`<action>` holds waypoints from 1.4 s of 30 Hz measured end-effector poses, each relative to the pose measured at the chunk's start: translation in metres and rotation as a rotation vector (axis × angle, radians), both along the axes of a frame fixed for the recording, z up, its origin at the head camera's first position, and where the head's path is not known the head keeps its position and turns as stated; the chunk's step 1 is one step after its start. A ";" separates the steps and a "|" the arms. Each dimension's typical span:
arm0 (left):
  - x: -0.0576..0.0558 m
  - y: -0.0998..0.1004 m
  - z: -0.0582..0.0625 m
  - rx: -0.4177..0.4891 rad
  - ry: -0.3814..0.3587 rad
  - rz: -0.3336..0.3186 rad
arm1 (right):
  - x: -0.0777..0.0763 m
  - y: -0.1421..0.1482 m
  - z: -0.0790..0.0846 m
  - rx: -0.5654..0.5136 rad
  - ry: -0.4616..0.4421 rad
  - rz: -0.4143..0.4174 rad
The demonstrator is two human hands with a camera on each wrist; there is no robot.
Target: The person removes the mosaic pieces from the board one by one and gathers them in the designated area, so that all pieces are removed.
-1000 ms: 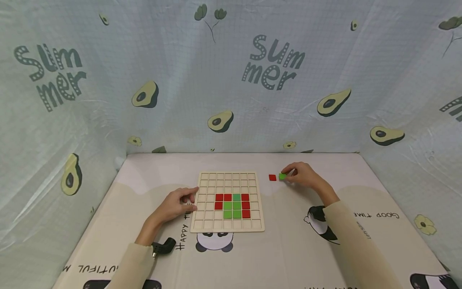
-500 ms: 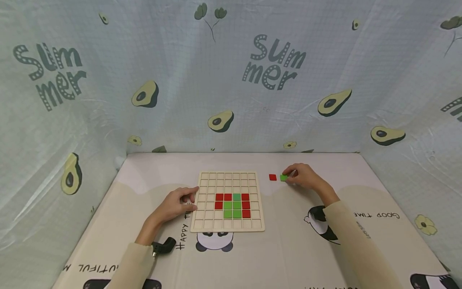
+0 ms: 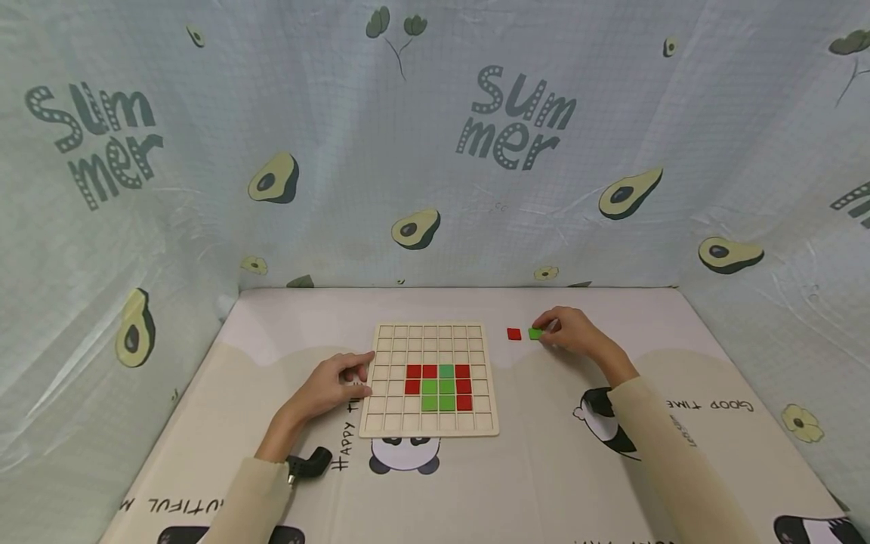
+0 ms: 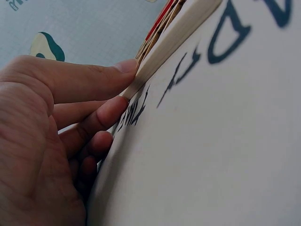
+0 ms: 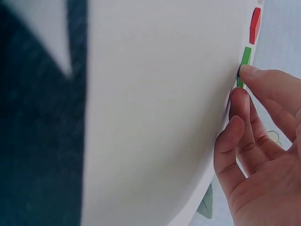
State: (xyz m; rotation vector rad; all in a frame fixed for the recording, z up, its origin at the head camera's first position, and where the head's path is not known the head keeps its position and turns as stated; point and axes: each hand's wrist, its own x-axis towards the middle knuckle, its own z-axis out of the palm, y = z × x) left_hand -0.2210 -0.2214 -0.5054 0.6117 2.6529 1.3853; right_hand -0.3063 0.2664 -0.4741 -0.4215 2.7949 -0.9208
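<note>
A pale wooden grid board (image 3: 387,425) lies on the table, with several red and green square tiles set in its cells. My left hand (image 3: 331,385) rests at its left edge, thumb and forefinger spread along the rim. Up close in the left wrist view, the thumb tip meets the board's wooden edge (image 4: 162,54) and the other fingers bend loosely below. To the right of the board, my right hand (image 3: 567,330) pinches a loose green tile (image 3: 534,333) lying on the table. The right wrist view shows the thumb against the green tile (image 5: 246,56).
Just left of the green tile, a loose red tile (image 3: 514,334) lies flat, between it and the board. The table (image 3: 530,468) has a cover printed with pandas and lettering. A patterned curtain (image 3: 435,151) rises behind the table and at both sides.
The right hand and the green tile have shifted slightly to the right, widening the gap to the red tile. The left hand and the board stay in place.
</note>
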 end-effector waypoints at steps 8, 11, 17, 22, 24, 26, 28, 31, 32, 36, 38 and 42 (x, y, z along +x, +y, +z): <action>0.001 0.000 -0.001 -0.002 -0.002 0.000 | -0.001 0.000 -0.001 -0.002 0.008 0.011; 0.001 0.000 -0.001 -0.005 0.001 0.006 | 0.000 0.000 -0.001 -0.019 -0.002 0.002; 0.001 0.001 0.000 -0.016 0.004 0.002 | -0.001 0.001 -0.002 -0.034 -0.007 -0.007; 0.001 0.001 0.001 -0.011 0.003 0.001 | -0.001 0.001 -0.001 -0.027 0.003 -0.008; 0.001 0.001 0.001 -0.009 0.003 0.003 | 0.000 0.001 -0.001 -0.029 0.002 -0.009; 0.002 0.001 0.001 -0.009 0.003 0.005 | 0.000 0.001 0.000 -0.029 0.007 -0.005; 0.002 0.001 0.001 -0.008 0.003 0.005 | 0.001 0.001 -0.001 -0.025 0.014 -0.004; 0.002 0.001 0.001 -0.008 0.001 0.003 | 0.001 0.001 -0.001 -0.018 0.021 -0.002; 0.002 0.001 0.001 -0.008 0.000 0.002 | 0.001 0.001 -0.001 -0.015 0.022 -0.001; 0.002 0.001 0.001 -0.008 -0.001 -0.002 | 0.001 0.001 0.000 -0.008 0.021 -0.010; 0.002 0.001 0.001 -0.007 0.000 -0.001 | 0.001 0.001 0.000 -0.006 0.018 -0.011; 0.002 0.000 0.000 -0.010 0.004 0.000 | 0.002 0.000 0.001 -0.015 0.010 -0.014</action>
